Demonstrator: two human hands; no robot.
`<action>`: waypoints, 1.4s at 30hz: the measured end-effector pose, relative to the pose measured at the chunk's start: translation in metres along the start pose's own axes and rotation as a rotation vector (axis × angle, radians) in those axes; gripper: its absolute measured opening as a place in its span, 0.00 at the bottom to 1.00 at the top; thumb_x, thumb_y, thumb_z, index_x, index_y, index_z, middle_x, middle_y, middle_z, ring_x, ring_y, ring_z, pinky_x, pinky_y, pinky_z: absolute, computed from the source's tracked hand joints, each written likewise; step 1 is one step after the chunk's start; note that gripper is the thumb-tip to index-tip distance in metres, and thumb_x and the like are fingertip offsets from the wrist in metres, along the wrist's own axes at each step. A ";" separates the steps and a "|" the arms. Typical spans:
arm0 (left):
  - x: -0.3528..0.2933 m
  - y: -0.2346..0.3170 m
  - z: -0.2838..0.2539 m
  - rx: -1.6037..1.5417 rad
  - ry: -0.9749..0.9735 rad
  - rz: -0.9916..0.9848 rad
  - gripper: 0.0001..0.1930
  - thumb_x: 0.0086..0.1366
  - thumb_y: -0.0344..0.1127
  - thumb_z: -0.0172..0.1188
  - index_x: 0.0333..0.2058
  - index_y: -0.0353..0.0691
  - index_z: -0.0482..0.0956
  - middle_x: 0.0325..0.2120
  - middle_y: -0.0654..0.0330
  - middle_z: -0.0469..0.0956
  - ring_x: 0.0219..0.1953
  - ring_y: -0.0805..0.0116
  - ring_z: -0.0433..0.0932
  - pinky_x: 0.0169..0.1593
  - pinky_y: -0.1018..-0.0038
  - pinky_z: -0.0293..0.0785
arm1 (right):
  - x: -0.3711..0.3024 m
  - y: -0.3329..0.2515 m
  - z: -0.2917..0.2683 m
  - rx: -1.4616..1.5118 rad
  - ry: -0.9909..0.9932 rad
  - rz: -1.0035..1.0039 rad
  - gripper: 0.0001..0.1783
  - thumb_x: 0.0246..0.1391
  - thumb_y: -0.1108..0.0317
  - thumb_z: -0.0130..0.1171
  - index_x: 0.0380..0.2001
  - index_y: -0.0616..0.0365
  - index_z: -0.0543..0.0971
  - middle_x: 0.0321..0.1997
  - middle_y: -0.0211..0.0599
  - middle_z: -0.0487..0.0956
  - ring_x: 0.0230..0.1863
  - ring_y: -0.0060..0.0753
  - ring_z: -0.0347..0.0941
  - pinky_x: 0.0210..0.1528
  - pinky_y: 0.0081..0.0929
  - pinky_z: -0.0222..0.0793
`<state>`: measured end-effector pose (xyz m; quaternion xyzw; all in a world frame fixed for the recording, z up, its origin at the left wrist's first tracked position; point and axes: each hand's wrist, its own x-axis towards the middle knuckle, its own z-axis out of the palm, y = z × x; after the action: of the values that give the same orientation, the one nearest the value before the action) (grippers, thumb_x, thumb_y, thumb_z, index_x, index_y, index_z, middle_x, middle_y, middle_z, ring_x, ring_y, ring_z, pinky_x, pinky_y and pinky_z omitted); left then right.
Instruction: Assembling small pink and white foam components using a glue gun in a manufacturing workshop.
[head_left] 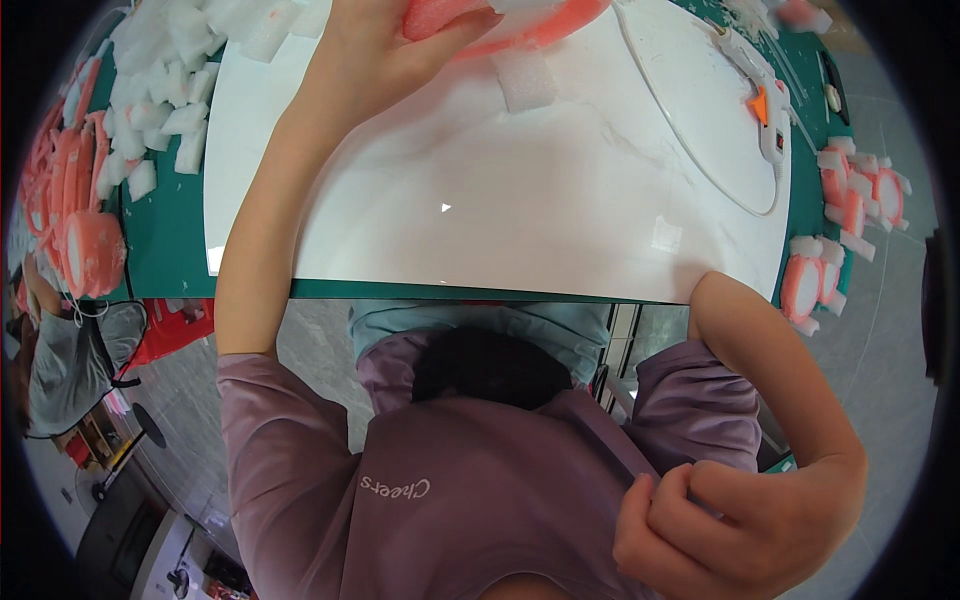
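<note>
At the far edge of view, my left hand (390,50) grips a round object with a pink rim (555,28), its fingers closed on it. The upper part of that object is cut off by the frame. Just below it, a white foam block (525,80) rests on the glossy white board (480,200). My right hand (750,520) is raised near my chest, off the table, with its fingers curled in. Its palm side is hidden, and no object shows outside the fingers. My right elbow rests by the board's near right corner.
White foam blocks (160,100) are heaped at the far left, above pink-rimmed pieces (85,240). A white glue gun (765,110) with an orange trigger and a cord lies right. More pink-rimmed discs with foam blocks (805,285) stand at the right edge. Another person's grey sleeve (75,350) shows left.
</note>
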<state>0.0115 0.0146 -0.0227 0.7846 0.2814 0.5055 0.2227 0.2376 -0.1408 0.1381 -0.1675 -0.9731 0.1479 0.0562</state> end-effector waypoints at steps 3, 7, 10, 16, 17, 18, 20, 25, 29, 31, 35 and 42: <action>-0.002 0.002 -0.001 0.024 -0.003 -0.014 0.27 0.45 0.23 0.64 0.46 0.41 0.65 0.37 0.52 0.75 0.41 0.64 0.74 0.46 0.72 0.69 | 0.003 -0.005 0.003 -0.015 0.001 0.038 0.23 0.47 0.44 0.53 0.18 0.53 0.76 0.12 0.24 0.65 0.12 0.16 0.55 0.17 0.12 0.55; -0.003 -0.002 -0.002 0.009 0.013 0.039 0.27 0.46 0.23 0.63 0.46 0.41 0.65 0.38 0.52 0.74 0.42 0.64 0.74 0.47 0.73 0.68 | 0.009 -0.019 0.005 0.105 0.072 0.155 0.35 0.47 0.34 0.45 0.17 0.59 0.75 0.13 0.27 0.67 0.13 0.19 0.58 0.19 0.10 0.59; 0.003 0.003 0.002 0.024 0.007 0.011 0.27 0.46 0.23 0.63 0.46 0.41 0.65 0.39 0.52 0.74 0.42 0.64 0.74 0.47 0.73 0.68 | 0.009 -0.020 0.001 0.000 0.080 0.079 0.39 0.46 0.31 0.44 0.15 0.64 0.74 0.14 0.29 0.68 0.14 0.21 0.60 0.20 0.09 0.60; -0.005 -0.003 -0.002 0.013 0.016 -0.015 0.26 0.47 0.22 0.61 0.46 0.41 0.65 0.40 0.53 0.73 0.43 0.64 0.73 0.47 0.73 0.68 | 0.007 -0.019 0.015 -0.047 0.016 0.046 0.40 0.46 0.30 0.42 0.18 0.64 0.75 0.16 0.30 0.71 0.15 0.21 0.61 0.20 0.08 0.60; -0.003 -0.003 -0.001 0.006 0.016 -0.013 0.26 0.47 0.22 0.61 0.46 0.41 0.65 0.40 0.53 0.73 0.43 0.64 0.73 0.47 0.73 0.68 | 0.006 -0.019 0.013 -0.048 0.014 0.053 0.40 0.46 0.30 0.42 0.18 0.64 0.75 0.16 0.30 0.71 0.15 0.21 0.61 0.20 0.08 0.60; 0.000 -0.003 0.001 0.009 0.012 0.026 0.26 0.47 0.22 0.61 0.46 0.41 0.65 0.40 0.53 0.73 0.44 0.64 0.73 0.48 0.73 0.67 | 0.004 -0.019 0.010 -0.026 0.012 0.069 0.40 0.46 0.31 0.43 0.19 0.64 0.75 0.17 0.31 0.72 0.16 0.20 0.62 0.20 0.09 0.60; -0.002 -0.003 -0.002 0.029 0.009 0.052 0.26 0.47 0.22 0.61 0.46 0.41 0.65 0.40 0.53 0.73 0.44 0.64 0.73 0.48 0.73 0.67 | 0.000 -0.014 0.010 0.006 0.013 0.067 0.39 0.46 0.32 0.44 0.20 0.65 0.76 0.18 0.31 0.73 0.16 0.20 0.64 0.20 0.09 0.61; 0.000 -0.004 0.002 0.098 0.016 0.085 0.26 0.47 0.22 0.60 0.47 0.41 0.65 0.41 0.53 0.73 0.44 0.63 0.73 0.48 0.72 0.67 | 0.002 0.002 -0.011 -0.020 -0.043 -0.104 0.12 0.48 0.63 0.55 0.30 0.61 0.80 0.20 0.38 0.76 0.21 0.24 0.71 0.20 0.12 0.63; -0.005 -0.005 -0.006 0.086 0.016 0.081 0.26 0.47 0.21 0.59 0.47 0.41 0.65 0.42 0.53 0.72 0.45 0.62 0.73 0.48 0.72 0.67 | 0.001 0.011 -0.026 0.051 -0.194 -0.124 0.11 0.42 0.74 0.57 0.32 0.58 0.80 0.21 0.42 0.77 0.22 0.27 0.73 0.20 0.14 0.65; 0.000 -0.005 -0.001 0.014 0.014 0.107 0.26 0.47 0.21 0.57 0.47 0.40 0.64 0.42 0.53 0.72 0.45 0.62 0.72 0.49 0.72 0.66 | -0.004 0.011 -0.030 0.072 -0.229 -0.155 0.11 0.40 0.76 0.58 0.32 0.59 0.80 0.22 0.44 0.77 0.22 0.29 0.74 0.20 0.16 0.66; 0.000 -0.001 -0.003 0.133 0.000 0.060 0.26 0.47 0.21 0.57 0.47 0.40 0.64 0.42 0.53 0.72 0.46 0.62 0.72 0.49 0.72 0.66 | -0.006 0.014 -0.033 0.119 -0.254 -0.229 0.11 0.40 0.76 0.58 0.32 0.59 0.80 0.22 0.43 0.77 0.22 0.30 0.75 0.20 0.17 0.67; -0.005 -0.008 -0.006 0.080 0.031 0.087 0.26 0.47 0.21 0.58 0.47 0.40 0.64 0.41 0.52 0.72 0.46 0.62 0.72 0.49 0.72 0.66 | -0.021 0.011 -0.023 0.107 -0.173 -0.397 0.09 0.45 0.72 0.53 0.29 0.60 0.80 0.19 0.41 0.76 0.20 0.31 0.75 0.21 0.17 0.68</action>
<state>0.0029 0.0177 -0.0292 0.7963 0.2705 0.5154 0.1647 0.2642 -0.1321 0.1555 0.0437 -0.9789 0.1993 0.0094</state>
